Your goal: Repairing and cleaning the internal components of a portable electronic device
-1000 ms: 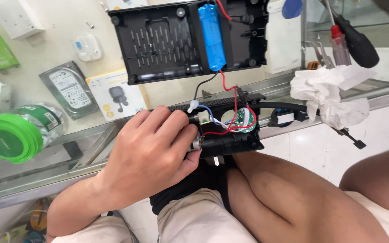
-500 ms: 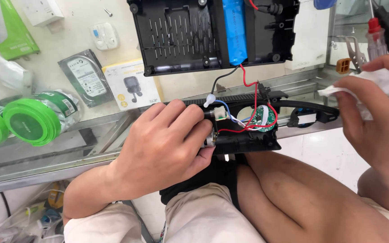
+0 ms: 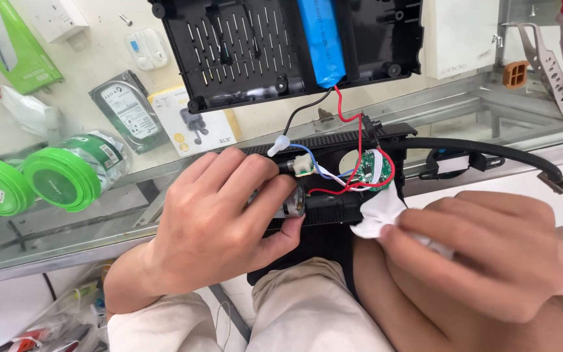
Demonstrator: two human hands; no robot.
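A person's left hand (image 3: 219, 225) wraps around the open black housing (image 3: 333, 208) of a small appliance, fingers closed over its top and thumb beneath, holding it above the lap at the edge of a glass display counter (image 3: 490, 111). A silver cylindrical motor (image 3: 292, 203) shows just past the fingertips. Right of that grip sits a round green circuit board (image 3: 374, 171), ringed by red, blue and white wires (image 3: 346, 179). The right hand (image 3: 483, 251) pinches a wad of white tissue (image 3: 378, 214), fingers closed on it, and presses it against the housing just below the circuit board. Red and black leads run up from the board to a blue cylindrical battery (image 3: 322, 42), seated in the detached black slotted cover (image 3: 281, 52) that lies on the counter above both hands. A black cable (image 3: 490, 151) trails away to the right of the tissue. Left of the holding hand, under the glass, lie green-lidded containers (image 3: 60, 179) and a boxed hard drive (image 3: 128, 111).
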